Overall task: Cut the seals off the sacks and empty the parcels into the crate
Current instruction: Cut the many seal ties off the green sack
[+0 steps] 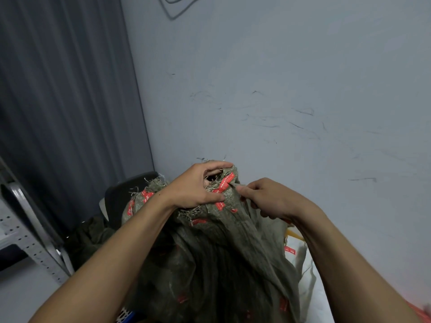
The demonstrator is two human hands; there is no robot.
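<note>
A grey-green woven sack (217, 257) with red printed marks stands upright in front of me, its frayed mouth raised towards the wall. My left hand (198, 185) grips the bunched top edge, thumb and fingers curled around a small opening. My right hand (268, 199) pinches the fabric just to the right, next to a red label strip (224, 183). No cutting tool and no parcels are visible. A blue perforated crate corner (126, 314) peeks out below the sack at the bottom edge.
A white sack (303, 259) with a red mark lies behind on the right. A dark chair back (123, 194) and dark green cloth (93, 238) sit left of the sack. A grey metal shelf frame (30, 234) stands at far left, with a dark curtain above it.
</note>
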